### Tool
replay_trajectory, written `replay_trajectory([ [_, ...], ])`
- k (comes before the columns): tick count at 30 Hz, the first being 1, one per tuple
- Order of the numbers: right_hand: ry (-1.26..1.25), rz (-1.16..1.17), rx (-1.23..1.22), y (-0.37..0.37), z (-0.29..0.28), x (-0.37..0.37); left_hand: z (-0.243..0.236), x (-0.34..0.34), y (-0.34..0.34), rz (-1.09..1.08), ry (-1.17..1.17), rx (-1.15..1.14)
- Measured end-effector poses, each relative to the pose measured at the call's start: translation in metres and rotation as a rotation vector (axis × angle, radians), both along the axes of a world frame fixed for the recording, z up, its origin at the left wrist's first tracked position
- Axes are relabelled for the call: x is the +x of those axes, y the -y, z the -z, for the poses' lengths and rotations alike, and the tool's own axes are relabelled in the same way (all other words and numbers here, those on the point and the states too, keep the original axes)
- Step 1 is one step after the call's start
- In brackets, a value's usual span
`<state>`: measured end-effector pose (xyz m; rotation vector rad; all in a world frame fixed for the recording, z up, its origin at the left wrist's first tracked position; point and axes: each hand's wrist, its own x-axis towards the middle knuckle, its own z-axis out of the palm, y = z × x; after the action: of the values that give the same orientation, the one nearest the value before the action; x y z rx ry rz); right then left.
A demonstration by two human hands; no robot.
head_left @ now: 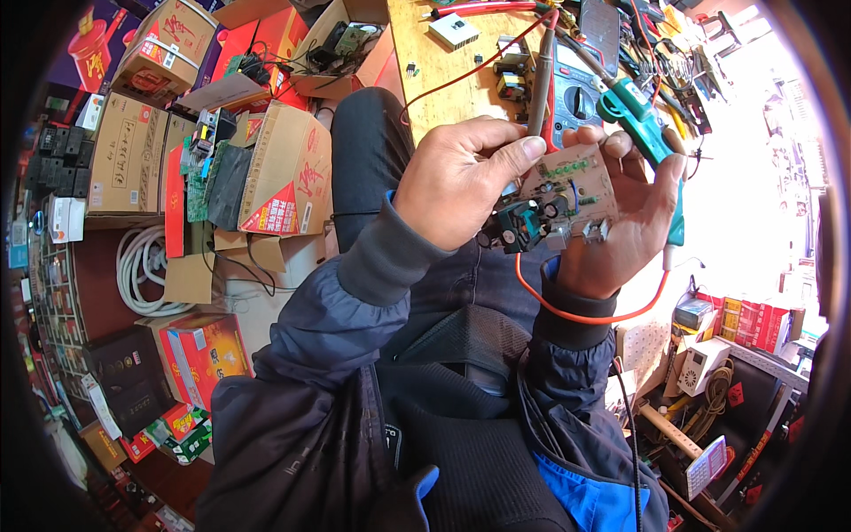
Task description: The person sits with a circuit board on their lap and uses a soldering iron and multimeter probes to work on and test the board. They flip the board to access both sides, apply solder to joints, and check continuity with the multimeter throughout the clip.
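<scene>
Head view: the left hand (pixel 465 182) is hiding the lower end of the rod (pixel 542 84) it is pinching, knuckles up. Beside its thumb, the right hand (pixel 634 208), palm up, is cradling the board (pixel 587 184); whether it is also gripping the teal tool (pixel 652 135), I cannot tell.

From my seat I've got the left hand (pixel 461 182) pinching a dark probe (pixel 538 93) between thumb and finger, while the right hand (pixel 643 208) holds a tan circuit board (pixel 598 188), parts crowding its lower left end. A teal tool (pixel 651 133) runs alongside the right hand; can't tell if it's gripped. Just past them I can see a meter (pixel 581 105) on the wooden bench (pixel 443 80). Off to my left: cardboard boxes (pixel 292 168), plus a white coil (pixel 128 275).
</scene>
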<state>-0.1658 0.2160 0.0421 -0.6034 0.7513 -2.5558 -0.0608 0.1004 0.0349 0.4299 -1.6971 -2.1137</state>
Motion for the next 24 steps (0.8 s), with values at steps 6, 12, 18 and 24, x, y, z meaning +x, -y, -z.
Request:
replay_trajectory([
  [6,-0.050,0.073,0.025,-0.0001,0.0017,0.0004,-0.0025,0.0012,0.0016,0.008,0.040,-0.070],
  [12,-0.039,0.063,0.047,-0.0006,0.0026,0.0018,-0.0050,0.0029,-0.0005,-0.007,0.052,-0.062],
  [18,-0.078,0.074,0.057,0.0002,0.0051,0.0028,-0.0038,0.0049,0.0007,-0.011,0.070,-0.040],
  [24,-0.016,0.019,0.045,0.0036,0.0066,0.0018,0.0000,0.0054,0.0017,-0.026,0.078,-0.030],
])
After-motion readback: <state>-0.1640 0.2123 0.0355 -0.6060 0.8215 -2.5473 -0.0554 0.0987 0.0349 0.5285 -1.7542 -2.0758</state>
